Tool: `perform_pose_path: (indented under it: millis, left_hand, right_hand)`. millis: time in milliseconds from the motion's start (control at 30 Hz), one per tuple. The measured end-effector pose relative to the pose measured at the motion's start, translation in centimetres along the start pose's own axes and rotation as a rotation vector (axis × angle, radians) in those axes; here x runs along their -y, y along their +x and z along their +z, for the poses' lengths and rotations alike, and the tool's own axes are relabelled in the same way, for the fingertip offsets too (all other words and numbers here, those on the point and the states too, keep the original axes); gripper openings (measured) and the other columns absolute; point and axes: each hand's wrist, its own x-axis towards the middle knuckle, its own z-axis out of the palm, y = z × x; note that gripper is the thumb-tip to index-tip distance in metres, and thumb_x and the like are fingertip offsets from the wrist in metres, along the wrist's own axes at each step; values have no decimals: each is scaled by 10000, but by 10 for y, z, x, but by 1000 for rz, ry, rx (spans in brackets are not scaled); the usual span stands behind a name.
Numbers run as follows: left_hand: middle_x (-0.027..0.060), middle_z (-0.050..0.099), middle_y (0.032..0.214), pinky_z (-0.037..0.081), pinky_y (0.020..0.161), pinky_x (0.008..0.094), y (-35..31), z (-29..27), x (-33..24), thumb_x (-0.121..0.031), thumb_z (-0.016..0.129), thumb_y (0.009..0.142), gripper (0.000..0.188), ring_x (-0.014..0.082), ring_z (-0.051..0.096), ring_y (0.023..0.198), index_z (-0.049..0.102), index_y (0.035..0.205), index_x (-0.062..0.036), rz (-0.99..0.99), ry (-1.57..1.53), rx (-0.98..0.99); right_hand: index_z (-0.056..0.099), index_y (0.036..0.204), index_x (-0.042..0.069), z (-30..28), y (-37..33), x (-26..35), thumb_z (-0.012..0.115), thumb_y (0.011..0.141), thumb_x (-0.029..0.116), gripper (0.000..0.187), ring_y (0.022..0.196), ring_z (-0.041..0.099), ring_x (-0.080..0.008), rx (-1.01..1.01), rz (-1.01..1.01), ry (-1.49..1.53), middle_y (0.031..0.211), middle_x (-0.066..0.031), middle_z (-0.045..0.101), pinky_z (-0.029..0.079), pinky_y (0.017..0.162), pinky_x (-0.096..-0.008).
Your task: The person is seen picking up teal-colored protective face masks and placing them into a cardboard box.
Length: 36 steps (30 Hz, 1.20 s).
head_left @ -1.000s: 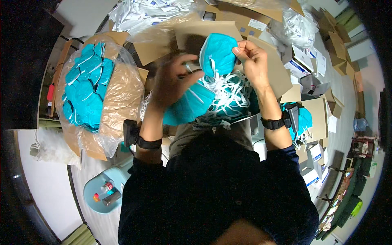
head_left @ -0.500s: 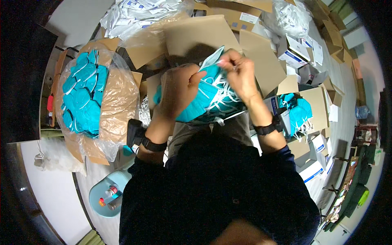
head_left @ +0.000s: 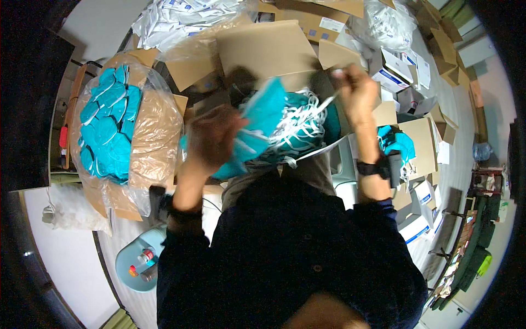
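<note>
In front of me stands an open cardboard box (head_left: pixel 267 52) holding teal face masks with a tangle of white straps (head_left: pixel 301 123). My left hand (head_left: pixel 215 137) is blurred but closed on a teal face mask (head_left: pixel 266 109), which is tilted up over the box. Further right and higher, my right hand (head_left: pixel 359 96) has its fingers pinched together. A white strap (head_left: pixel 327 102) runs from the tangle toward these fingers and looks gripped by them. Its far end among the other straps cannot be followed.
On the left, a plastic-lined carton (head_left: pixel 159 137) holds a heap of teal masks (head_left: pixel 109 126). A smaller box of masks (head_left: pixel 402 145) stands at the right, among white-and-blue cartons (head_left: pixel 392 71). White packets (head_left: pixel 186 22) lie at the back. A pale blue bin (head_left: pixel 123 263) holds bottles.
My hands have moved apart: the right one up and to the right, the left one down and to the left. The raised mask has shifted left, and more of the white straps shows.
</note>
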Motion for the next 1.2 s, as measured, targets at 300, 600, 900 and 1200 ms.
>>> perform_pose_path:
  millis: [300,600,900,1200]
  left_hand:
    - [84,607,833,504,612,374,14,5,-6,-139,663,809,100,285,638,693,641,890,-84,17,63,132]
    - [122,640,844,496,595,401,10,18,-11,-141,661,809,192,336,643,709,558,960,-80,-76,-105,80]
    - [91,578,800,500,571,416,14,30,-18,-172,654,825,174,314,631,682,576,943,-70,-66,28,98]
    - [82,563,742,481,529,382,-1,12,-27,-213,659,842,157,260,610,620,615,835,-62,70,13,2]
  right_hand:
    - [691,1035,12,-11,7,72,630,858,-2,188,855,603,-121,568,-77,332,918,-76,682,476,755,-244]
    - [716,799,-2,15,-28,86,708,867,129,148,644,511,-33,930,179,800,681,21,625,404,556,-209]
    - [657,870,-3,30,-37,94,614,924,103,126,669,508,-44,628,326,926,768,-4,640,411,591,-203]
    - [620,804,34,20,-13,11,608,873,69,78,586,456,-95,571,424,1577,693,-13,555,362,516,-234]
